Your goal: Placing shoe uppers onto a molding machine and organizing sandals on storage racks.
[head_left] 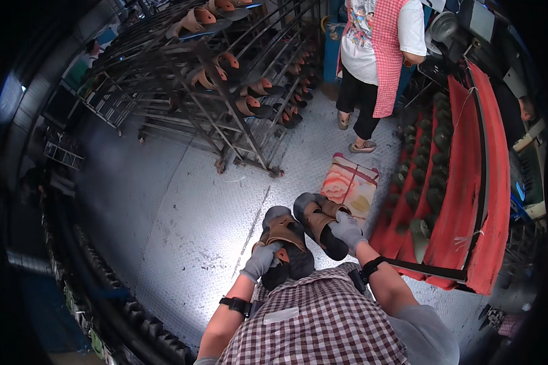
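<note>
Just in front of my checked apron, my left hand [260, 261], in a grey glove, is closed round brown-strapped sandals [284, 231] with dark soles. They overlap, so I cannot tell how many it holds. My right hand [348, 232], gloved too, grips another brown-strapped sandal [315, 219] by its side, the dark sole tilted. The two hands are held apart, and the toe ends of the sandals point away from me. Parts of the fingers are hidden behind the straps and soles.
A wheeled metal rack [249, 140] with rows of sandals stands ahead left. At the right is a red-lined rack [493, 182] holding dark shoe-shaped pieces. A flowered box-like item [347, 185] sits on the metal floor [189, 201]. Another person [371, 61] stands beyond it. Machinery [128, 304] runs along the left.
</note>
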Action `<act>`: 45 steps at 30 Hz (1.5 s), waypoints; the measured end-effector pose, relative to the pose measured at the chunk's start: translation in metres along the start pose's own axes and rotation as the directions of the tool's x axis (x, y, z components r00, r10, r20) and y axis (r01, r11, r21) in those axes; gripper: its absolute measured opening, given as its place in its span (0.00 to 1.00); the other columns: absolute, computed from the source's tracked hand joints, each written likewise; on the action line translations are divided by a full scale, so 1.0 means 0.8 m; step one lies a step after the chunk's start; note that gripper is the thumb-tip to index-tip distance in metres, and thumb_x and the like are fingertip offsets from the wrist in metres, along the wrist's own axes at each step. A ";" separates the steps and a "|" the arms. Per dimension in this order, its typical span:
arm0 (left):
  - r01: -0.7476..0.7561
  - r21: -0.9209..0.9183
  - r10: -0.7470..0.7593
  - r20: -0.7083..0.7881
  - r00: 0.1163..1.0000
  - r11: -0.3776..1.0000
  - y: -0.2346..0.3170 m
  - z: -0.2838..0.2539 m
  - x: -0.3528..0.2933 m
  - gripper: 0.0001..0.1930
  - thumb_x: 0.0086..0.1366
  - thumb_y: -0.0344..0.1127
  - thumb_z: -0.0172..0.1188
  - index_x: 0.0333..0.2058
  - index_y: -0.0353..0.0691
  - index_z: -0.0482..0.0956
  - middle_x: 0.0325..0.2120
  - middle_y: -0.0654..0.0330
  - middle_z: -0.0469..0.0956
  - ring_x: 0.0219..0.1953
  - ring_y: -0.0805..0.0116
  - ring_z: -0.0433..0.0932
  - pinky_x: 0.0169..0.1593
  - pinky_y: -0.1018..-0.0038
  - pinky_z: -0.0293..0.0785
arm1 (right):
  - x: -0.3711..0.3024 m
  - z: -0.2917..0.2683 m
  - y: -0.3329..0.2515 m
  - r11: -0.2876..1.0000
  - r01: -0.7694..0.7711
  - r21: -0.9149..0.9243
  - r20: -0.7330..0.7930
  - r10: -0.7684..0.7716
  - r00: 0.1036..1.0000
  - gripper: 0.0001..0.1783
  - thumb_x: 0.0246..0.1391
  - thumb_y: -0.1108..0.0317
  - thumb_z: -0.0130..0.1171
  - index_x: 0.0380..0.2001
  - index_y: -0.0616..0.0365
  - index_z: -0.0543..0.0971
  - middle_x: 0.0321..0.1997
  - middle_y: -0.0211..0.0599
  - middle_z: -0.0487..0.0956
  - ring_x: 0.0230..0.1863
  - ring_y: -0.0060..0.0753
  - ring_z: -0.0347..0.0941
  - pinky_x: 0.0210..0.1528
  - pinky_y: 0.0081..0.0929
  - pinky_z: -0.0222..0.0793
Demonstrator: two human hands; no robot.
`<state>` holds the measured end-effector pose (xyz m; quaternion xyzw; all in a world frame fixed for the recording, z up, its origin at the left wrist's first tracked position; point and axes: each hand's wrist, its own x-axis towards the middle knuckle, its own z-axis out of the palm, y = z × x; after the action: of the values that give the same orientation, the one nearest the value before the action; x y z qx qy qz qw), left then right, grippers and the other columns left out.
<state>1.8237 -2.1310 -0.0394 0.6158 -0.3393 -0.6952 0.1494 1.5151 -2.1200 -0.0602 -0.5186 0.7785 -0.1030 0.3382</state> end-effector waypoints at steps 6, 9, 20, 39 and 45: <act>0.027 0.031 -0.030 0.086 0.996 0.999 0.125 -0.046 0.142 0.12 0.65 0.43 0.62 0.33 0.39 0.81 0.18 0.62 0.77 0.14 0.72 0.73 0.17 0.76 0.67 | 0.110 0.003 -0.025 0.998 -0.035 0.053 -0.208 0.045 0.977 0.20 0.52 0.59 0.57 0.46 0.58 0.76 0.49 0.56 0.79 0.52 0.60 0.74 0.54 0.48 0.69; 0.053 0.064 -0.060 0.109 0.992 0.997 0.177 -0.060 0.195 0.12 0.66 0.43 0.62 0.33 0.39 0.80 0.18 0.62 0.77 0.14 0.71 0.74 0.17 0.77 0.68 | 0.157 -0.007 -0.046 0.987 -0.138 0.078 -0.218 0.153 0.964 0.20 0.53 0.58 0.57 0.46 0.58 0.76 0.49 0.56 0.79 0.53 0.60 0.74 0.54 0.49 0.70; 0.163 0.134 -0.170 0.048 0.984 0.978 0.316 -0.027 0.371 0.16 0.66 0.46 0.61 0.38 0.38 0.76 0.23 0.59 0.79 0.19 0.70 0.77 0.23 0.74 0.75 | 0.343 -0.039 -0.074 0.977 -0.180 0.116 -0.309 0.208 0.928 0.19 0.54 0.59 0.56 0.46 0.59 0.75 0.49 0.57 0.79 0.53 0.59 0.74 0.53 0.49 0.70; -0.105 -0.302 -0.076 -0.531 0.844 0.947 0.425 0.078 0.788 0.13 0.67 0.41 0.58 0.43 0.38 0.75 0.29 0.60 0.78 0.22 0.70 0.76 0.21 0.71 0.73 | 1.005 -0.109 -0.135 0.963 0.269 -0.034 -0.032 -0.270 0.962 0.16 0.53 0.64 0.55 0.47 0.51 0.77 0.51 0.45 0.77 0.50 0.51 0.76 0.50 0.46 0.71; -0.337 -0.037 0.277 -0.491 0.826 0.941 0.531 0.093 0.854 0.15 0.72 0.47 0.51 0.37 0.40 0.76 0.22 0.64 0.75 0.19 0.71 0.71 0.20 0.73 0.64 | 1.127 -0.105 -0.191 0.898 0.437 -0.051 -0.127 -0.440 0.889 0.16 0.54 0.62 0.57 0.46 0.51 0.75 0.45 0.43 0.76 0.49 0.51 0.75 0.49 0.46 0.70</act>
<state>1.5284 -2.8448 -0.2760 0.6954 -0.3431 -0.5073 0.3759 1.3647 -2.9943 -0.2974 -0.6764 0.6634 -0.2033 0.2472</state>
